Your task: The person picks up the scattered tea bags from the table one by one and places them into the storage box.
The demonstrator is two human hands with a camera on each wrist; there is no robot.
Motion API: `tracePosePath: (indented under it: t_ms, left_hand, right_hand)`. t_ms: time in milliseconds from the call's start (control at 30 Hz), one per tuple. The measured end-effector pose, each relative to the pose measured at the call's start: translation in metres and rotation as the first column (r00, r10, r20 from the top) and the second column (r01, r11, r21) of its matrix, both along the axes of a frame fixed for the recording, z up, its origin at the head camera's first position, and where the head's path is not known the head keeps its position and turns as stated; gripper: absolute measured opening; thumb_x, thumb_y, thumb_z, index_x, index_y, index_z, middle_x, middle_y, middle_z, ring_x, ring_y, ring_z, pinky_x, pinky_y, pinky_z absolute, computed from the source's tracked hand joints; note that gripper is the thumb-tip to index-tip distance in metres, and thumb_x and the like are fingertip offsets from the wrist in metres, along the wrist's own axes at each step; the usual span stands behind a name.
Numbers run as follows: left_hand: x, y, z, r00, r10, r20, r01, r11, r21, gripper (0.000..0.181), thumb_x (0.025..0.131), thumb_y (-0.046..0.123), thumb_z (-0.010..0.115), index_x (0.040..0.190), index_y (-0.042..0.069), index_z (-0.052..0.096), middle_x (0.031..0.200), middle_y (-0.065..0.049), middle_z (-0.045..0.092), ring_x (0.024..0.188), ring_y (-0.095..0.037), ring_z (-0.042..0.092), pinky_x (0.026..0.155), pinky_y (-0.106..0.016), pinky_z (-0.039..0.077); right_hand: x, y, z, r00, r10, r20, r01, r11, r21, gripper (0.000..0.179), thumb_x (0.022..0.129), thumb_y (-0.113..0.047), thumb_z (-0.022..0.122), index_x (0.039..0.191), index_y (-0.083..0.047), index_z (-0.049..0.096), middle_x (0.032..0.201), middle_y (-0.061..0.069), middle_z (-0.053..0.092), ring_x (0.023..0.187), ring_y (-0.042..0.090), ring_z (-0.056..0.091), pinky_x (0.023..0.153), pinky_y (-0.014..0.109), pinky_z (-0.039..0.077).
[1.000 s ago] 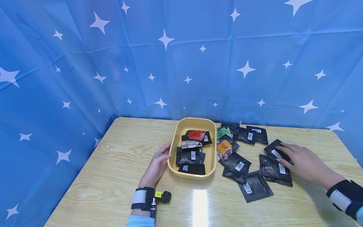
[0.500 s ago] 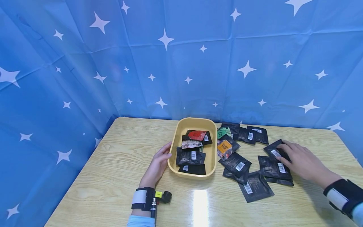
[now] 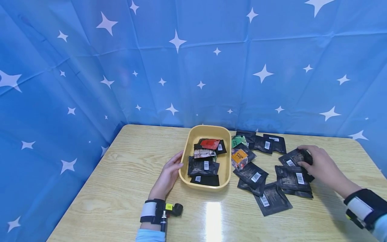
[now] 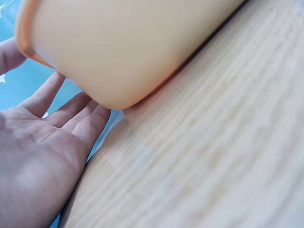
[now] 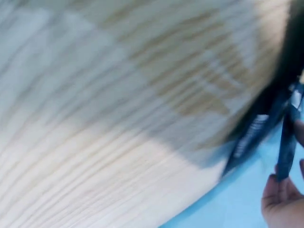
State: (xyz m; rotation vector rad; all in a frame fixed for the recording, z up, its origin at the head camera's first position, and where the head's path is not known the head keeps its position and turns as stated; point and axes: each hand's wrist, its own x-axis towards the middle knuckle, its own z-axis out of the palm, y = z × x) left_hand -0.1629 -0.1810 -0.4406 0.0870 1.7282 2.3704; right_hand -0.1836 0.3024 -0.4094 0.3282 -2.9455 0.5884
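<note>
My left hand [image 3: 167, 174] rests against the left side of a yellow plastic bin [image 3: 226, 168], thumb at the rim. In the left wrist view, nearly straight fingers touch the outer wall. My right hand [image 3: 323, 168] pinches a flat black packet [image 3: 291, 157] with a white barcode label, between thumb and fingertips. The right wrist view has that packet [image 5: 286, 147] edge-on in the fingers, at the right border. Just below the hand in the head view, another black packet [image 3: 288, 178] lies over more packets. Several packets lie in the bin, among them a red-labelled one [image 3: 210, 144].
Right of the bin, black packets [image 3: 250, 174] lie overlapping, barcodes up. One shows an orange label [image 3: 239, 156], another a green one [image 3: 238, 141]. The wooden table [image 3: 121, 188] ends at a blue star-patterned curtain [image 3: 193, 84]. A wrist camera [image 3: 176, 210] sits by the left wrist.
My right fingers have closed on the upper right packet, lifting its right edge and exposing more of it; the packet has shifted slightly left. The left hand and bin have stayed put.
</note>
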Motion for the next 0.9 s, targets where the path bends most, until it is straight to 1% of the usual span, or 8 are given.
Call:
tracePosePath:
  t_ms: [67,100,167,233,433,633,767,900]
  left_hand:
    - [0.000,0.000,0.000,1.000,-0.002,-0.004,0.002,1.000,-0.004,0.061,0.087,0.002,0.042,0.146,-0.005,0.025,0.154,-0.027,0.022,0.137,-0.032,0.028,0.095,-0.009,0.044]
    - [-0.001,0.000,-0.001,1.000,-0.002,-0.003,0.002,1.000,-0.007,0.061,0.087,0.002,0.042,0.146,-0.005,0.025,0.154,-0.027,0.023,0.137,-0.031,0.028,0.095,-0.009,0.044]
    - [-0.001,0.000,-0.001,1.000,-0.003,-0.002,0.003,1.000,-0.011,0.061,0.087,0.002,0.041,0.146,-0.005,0.024,0.154,-0.027,0.023,0.137,-0.031,0.028,0.095,-0.009,0.044]
    - [-0.001,-0.001,-0.001,1.000,-0.005,-0.004,0.005,1.000,-0.012,0.061,0.088,0.001,0.041,0.146,-0.005,0.024,0.154,-0.027,0.022,0.137,-0.032,0.028,0.095,-0.009,0.044]
    - [-0.001,-0.001,0.000,1.000,-0.011,-0.001,0.011,1.000,-0.020,0.062,0.088,0.002,0.041,0.146,-0.004,0.023,0.155,-0.026,0.022,0.138,-0.031,0.026,0.095,-0.009,0.043]
    - [-0.001,0.000,0.001,1.000,-0.003,-0.002,0.003,0.999,-0.037,0.061,0.088,0.004,0.042,0.146,-0.002,0.025,0.155,-0.024,0.024,0.137,-0.030,0.028,0.095,-0.009,0.042]
    - [0.000,-0.001,0.000,1.000,-0.001,0.005,0.001,0.999,-0.039,0.060,0.088,0.004,0.042,0.146,-0.001,0.026,0.155,-0.023,0.024,0.137,-0.029,0.029,0.096,-0.009,0.042]
    - [0.001,0.000,0.000,1.000,-0.001,0.004,0.001,1.000,-0.027,0.061,0.088,0.004,0.042,0.146,-0.002,0.025,0.155,-0.024,0.023,0.138,-0.031,0.028,0.095,-0.008,0.042]
  right_hand:
    - [0.001,-0.005,0.007,0.999,-0.032,0.012,0.033,0.999,-0.042,0.055,0.076,0.000,0.067,0.126,0.012,0.046,0.118,0.043,0.050,0.092,0.049,0.053,0.065,0.057,0.051]
    - [0.002,-0.008,0.010,0.999,-0.046,0.010,0.046,0.997,-0.060,0.055,0.077,0.000,0.066,0.127,0.012,0.045,0.117,0.043,0.051,0.088,0.046,0.055,0.059,0.051,0.051]
    - [0.005,-0.014,0.018,0.998,-0.059,-0.004,0.059,0.994,-0.095,0.054,0.079,0.001,0.063,0.128,0.010,0.044,0.115,0.041,0.053,0.079,0.039,0.057,0.050,0.039,0.047]
    - [0.007,-0.021,0.026,0.998,-0.048,-0.039,0.043,0.992,-0.116,0.052,0.080,0.003,0.060,0.129,0.008,0.044,0.112,0.038,0.056,0.074,0.034,0.056,0.048,0.033,0.044]
    - [0.008,-0.042,0.046,0.987,0.013,-0.162,-0.030,0.994,-0.106,0.046,0.081,0.008,0.058,0.125,0.005,0.050,0.099,0.028,0.062,0.068,0.026,0.052,0.048,0.032,0.042]
    - [0.008,-0.073,0.059,0.958,0.046,-0.284,-0.079,0.991,-0.107,0.042,0.079,0.009,0.060,0.120,0.000,0.057,0.092,0.020,0.066,0.068,0.022,0.048,0.050,0.032,0.038]
    - [0.008,-0.103,0.062,0.933,0.080,-0.351,-0.135,0.982,-0.134,0.039,0.079,0.007,0.062,0.117,-0.004,0.063,0.093,0.015,0.070,0.077,0.020,0.050,0.054,0.035,0.041]
    - [0.009,-0.135,0.064,0.894,0.145,-0.423,-0.218,0.968,-0.128,0.031,0.079,0.005,0.065,0.108,-0.006,0.069,0.094,0.012,0.071,0.083,0.019,0.052,0.060,0.038,0.047]
